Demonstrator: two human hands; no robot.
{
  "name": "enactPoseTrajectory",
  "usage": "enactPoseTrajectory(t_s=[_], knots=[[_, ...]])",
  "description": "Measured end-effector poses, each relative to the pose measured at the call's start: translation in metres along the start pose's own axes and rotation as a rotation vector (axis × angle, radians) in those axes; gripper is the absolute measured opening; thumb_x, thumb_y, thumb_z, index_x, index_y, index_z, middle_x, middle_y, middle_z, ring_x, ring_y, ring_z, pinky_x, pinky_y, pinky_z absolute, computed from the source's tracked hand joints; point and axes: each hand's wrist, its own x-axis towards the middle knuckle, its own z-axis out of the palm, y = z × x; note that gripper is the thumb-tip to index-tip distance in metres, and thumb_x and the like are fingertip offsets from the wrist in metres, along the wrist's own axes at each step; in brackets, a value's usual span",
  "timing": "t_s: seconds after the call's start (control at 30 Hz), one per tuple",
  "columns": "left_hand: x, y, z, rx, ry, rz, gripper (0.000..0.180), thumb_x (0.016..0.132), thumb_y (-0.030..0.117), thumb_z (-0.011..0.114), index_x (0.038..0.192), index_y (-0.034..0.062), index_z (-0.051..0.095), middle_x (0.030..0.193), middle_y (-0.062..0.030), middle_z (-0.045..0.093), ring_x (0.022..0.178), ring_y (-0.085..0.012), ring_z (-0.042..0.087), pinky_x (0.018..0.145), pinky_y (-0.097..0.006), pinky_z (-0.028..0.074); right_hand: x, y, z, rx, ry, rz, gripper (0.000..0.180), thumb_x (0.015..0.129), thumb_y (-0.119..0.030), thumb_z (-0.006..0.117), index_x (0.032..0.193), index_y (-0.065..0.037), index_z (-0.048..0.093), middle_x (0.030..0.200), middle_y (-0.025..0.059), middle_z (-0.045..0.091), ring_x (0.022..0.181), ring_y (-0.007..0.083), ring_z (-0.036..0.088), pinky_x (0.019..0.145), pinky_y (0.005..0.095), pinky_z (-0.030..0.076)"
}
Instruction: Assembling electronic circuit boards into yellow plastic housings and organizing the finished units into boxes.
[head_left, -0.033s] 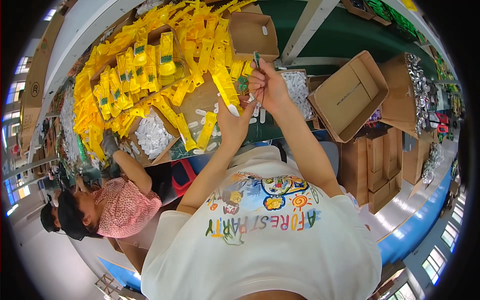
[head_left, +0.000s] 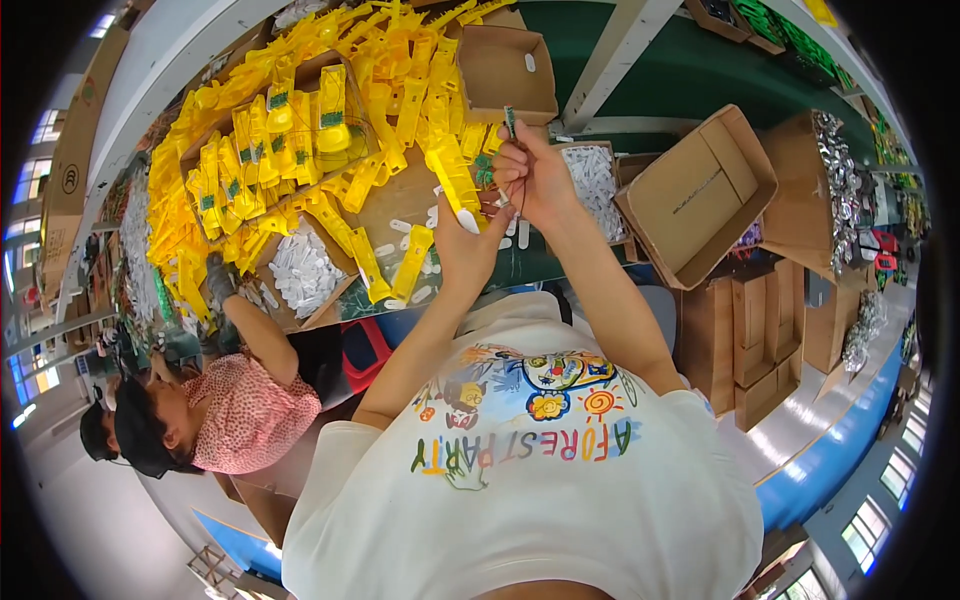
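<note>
My left hand is closed around the lower end of a long yellow plastic housing, which tilts away from me. A white oval piece shows at its near end, and the thumb tip meets thin wires there. My right hand pinches a small green circuit board upright between thumb and fingers. Dark thin wires run from that hand down toward my left thumb; where they end is hidden. Another yellow housing lies on the table just left of my left hand, among loose white oval pieces.
Yellow housings, several with green boards, are heaped at the left around a cardboard box. White pieces fill boxes left and right. A tilted carton stands at the right. A gloved co-worker's hand reaches into the heap's edge.
My right hand and the circuit board have shifted very slightly left and down. Both hands keep their holds.
</note>
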Motion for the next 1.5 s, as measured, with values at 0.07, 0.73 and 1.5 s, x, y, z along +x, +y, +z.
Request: enactPoseTrajectory(t_s=[0.07,0.73,1.5], knots=[[0.004,0.002,0.008,0.104,-0.008,0.043,0.032,0.077,0.012,0.07,0.101,0.0017,0.051,0.082,-0.0071,0.061,0.071,-0.0139,0.059,0.065,-0.028,0.048,0.006,-0.008,-0.004,0.097,-0.055,0.083,0.023,0.093,-0.024,0.05,0.092,-0.001,0.052,0.063,-0.0043,0.032,0.054,0.0044,0.033,0.047,0.0149,0.032],[0.008,0.017,0.025,0.292,0.148,0.095,0.033,0.075,0.01,0.065,0.103,0.0004,0.05,0.082,-0.0155,0.063,0.071,-0.0217,0.063,0.065,-0.031,0.049,0.011,-0.029,-0.024,0.096,-0.199,0.145,0.018,0.094,-0.019,0.047,0.091,-0.001,0.051,0.064,-0.0005,0.038,0.056,0.0073,0.037,0.051,0.0206,0.042],[0.018,0.0,-0.018,0.617,0.03,0.198,0.024,0.082,0.017,0.064,0.097,-0.0009,0.06,0.075,-0.0101,0.065,0.068,-0.0169,0.063,0.062,-0.032,0.048,0.02,0.021,-0.054,-1.098,0.195,-0.619,0.026,0.091,-0.025,0.053,0.086,0.0,0.058,0.071,0.0046,0.058,0.061,0.0106,0.051,0.057,0.0251,0.042]])
